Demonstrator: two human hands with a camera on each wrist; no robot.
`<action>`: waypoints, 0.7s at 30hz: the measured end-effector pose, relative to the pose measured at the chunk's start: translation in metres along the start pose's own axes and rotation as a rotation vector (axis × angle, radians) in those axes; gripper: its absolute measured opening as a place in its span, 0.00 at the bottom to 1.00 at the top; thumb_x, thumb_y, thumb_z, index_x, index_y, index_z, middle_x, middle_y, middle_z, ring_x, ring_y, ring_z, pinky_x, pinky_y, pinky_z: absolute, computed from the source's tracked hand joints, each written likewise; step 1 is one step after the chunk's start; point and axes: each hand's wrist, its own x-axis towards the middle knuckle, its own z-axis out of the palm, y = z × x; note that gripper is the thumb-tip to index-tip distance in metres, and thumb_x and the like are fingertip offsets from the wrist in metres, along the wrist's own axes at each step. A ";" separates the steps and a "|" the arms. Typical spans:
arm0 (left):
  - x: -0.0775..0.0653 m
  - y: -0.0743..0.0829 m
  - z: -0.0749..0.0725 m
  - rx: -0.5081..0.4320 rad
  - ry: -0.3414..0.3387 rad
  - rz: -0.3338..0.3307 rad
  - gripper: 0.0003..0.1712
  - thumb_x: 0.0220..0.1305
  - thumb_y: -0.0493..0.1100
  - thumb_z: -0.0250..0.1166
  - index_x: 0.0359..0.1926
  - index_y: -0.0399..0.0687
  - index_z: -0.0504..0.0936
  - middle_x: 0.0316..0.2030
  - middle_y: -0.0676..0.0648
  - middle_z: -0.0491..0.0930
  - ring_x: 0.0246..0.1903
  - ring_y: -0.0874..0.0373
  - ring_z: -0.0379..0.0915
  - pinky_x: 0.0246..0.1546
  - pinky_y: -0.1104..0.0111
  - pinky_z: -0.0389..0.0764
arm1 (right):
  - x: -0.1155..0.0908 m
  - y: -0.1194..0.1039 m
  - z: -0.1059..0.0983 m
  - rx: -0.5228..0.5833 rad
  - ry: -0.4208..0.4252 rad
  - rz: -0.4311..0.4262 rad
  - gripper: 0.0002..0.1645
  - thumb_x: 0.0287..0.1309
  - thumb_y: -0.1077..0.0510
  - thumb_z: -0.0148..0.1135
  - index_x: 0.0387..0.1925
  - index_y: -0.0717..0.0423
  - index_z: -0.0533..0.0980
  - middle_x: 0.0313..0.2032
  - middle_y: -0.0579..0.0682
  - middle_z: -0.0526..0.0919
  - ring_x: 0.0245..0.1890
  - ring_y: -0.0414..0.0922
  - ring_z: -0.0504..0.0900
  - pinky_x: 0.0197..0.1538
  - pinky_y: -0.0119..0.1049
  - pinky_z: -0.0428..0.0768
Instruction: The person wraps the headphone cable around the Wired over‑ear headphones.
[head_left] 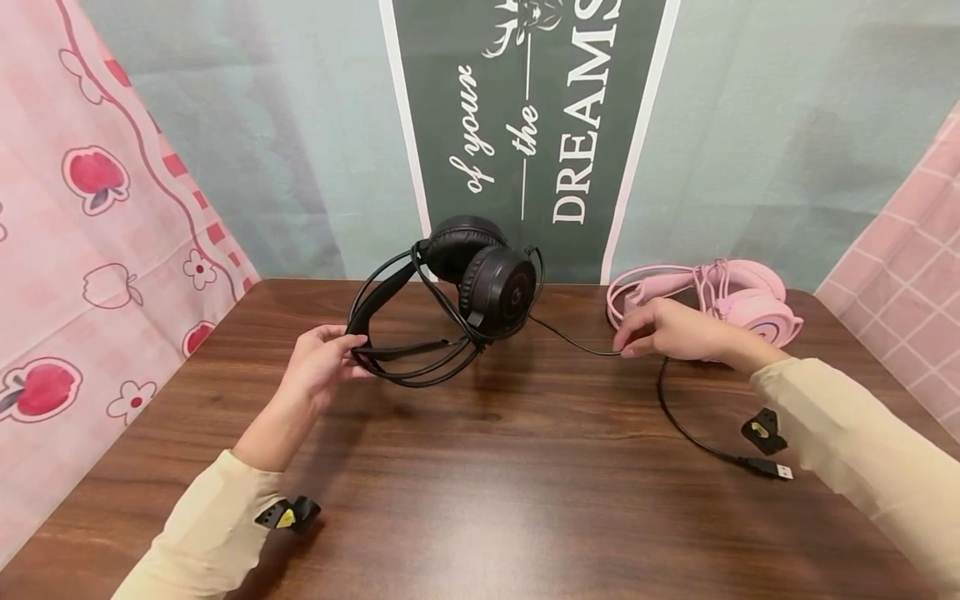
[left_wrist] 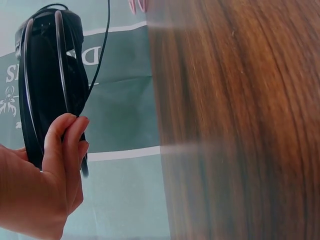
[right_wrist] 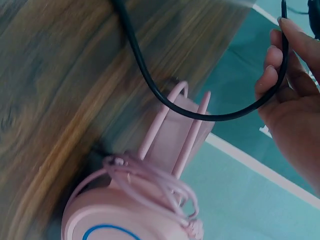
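Observation:
Black over-ear headphones [head_left: 501,292] are held up on their side by my left hand [head_left: 322,358], which grips the headband; the ear cups face away to the right. In the left wrist view, thumb and fingers close round the end of the headband [left_wrist: 40,100]. My right hand [head_left: 660,329] pinches the black cable [head_left: 573,342] that runs from the headphones. Below that hand the cable hangs in a curve, ending in a USB plug [head_left: 772,468] above the table. Seen from the right wrist, the cable [right_wrist: 220,117] loops down from the fingertips and across the palm.
Pink headphones [head_left: 757,304] with their cable bundled lie at the back right of the wooden table [head_left: 480,500], just behind my right hand. A fabric backdrop with lettering [head_left: 525,125] stands behind. Pink patterned cloths [head_left: 97,250] hang at both sides.

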 end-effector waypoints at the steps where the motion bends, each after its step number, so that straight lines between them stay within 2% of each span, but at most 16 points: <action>1: 0.000 0.000 0.001 -0.002 0.003 0.000 0.08 0.61 0.26 0.51 0.38 0.36 0.61 0.22 0.49 0.72 0.18 0.62 0.74 0.20 0.70 0.81 | 0.001 -0.002 0.001 0.012 -0.005 -0.013 0.05 0.47 0.67 0.66 0.27 0.55 0.81 0.24 0.39 0.78 0.27 0.32 0.71 0.31 0.26 0.74; 8: 0.001 -0.001 0.004 -0.017 0.023 0.010 0.09 0.60 0.26 0.51 0.38 0.37 0.61 0.22 0.48 0.72 0.18 0.62 0.74 0.21 0.68 0.82 | 0.007 -0.012 0.006 0.050 -0.029 -0.094 0.06 0.48 0.69 0.64 0.29 0.57 0.81 0.28 0.42 0.79 0.29 0.33 0.73 0.32 0.26 0.74; 13: 0.000 0.000 0.006 -0.004 0.041 0.017 0.10 0.59 0.25 0.52 0.38 0.37 0.61 0.22 0.48 0.71 0.17 0.62 0.73 0.20 0.69 0.81 | 0.012 -0.021 0.008 0.102 -0.082 -0.147 0.08 0.48 0.71 0.63 0.30 0.57 0.81 0.28 0.45 0.80 0.29 0.35 0.74 0.32 0.27 0.75; 17: 0.001 0.001 0.008 -0.007 0.042 0.025 0.11 0.59 0.25 0.52 0.39 0.36 0.61 0.22 0.48 0.72 0.17 0.61 0.73 0.19 0.69 0.81 | 0.017 -0.032 0.011 0.145 -0.123 -0.126 0.09 0.48 0.72 0.62 0.29 0.56 0.82 0.28 0.44 0.80 0.29 0.36 0.75 0.32 0.28 0.76; 21: 0.001 0.001 0.010 -0.019 0.038 0.027 0.11 0.59 0.25 0.52 0.39 0.36 0.60 0.22 0.47 0.73 0.18 0.60 0.75 0.20 0.69 0.81 | 0.020 -0.042 0.014 0.136 -0.146 -0.090 0.09 0.49 0.70 0.63 0.28 0.54 0.82 0.29 0.42 0.80 0.29 0.36 0.75 0.33 0.28 0.77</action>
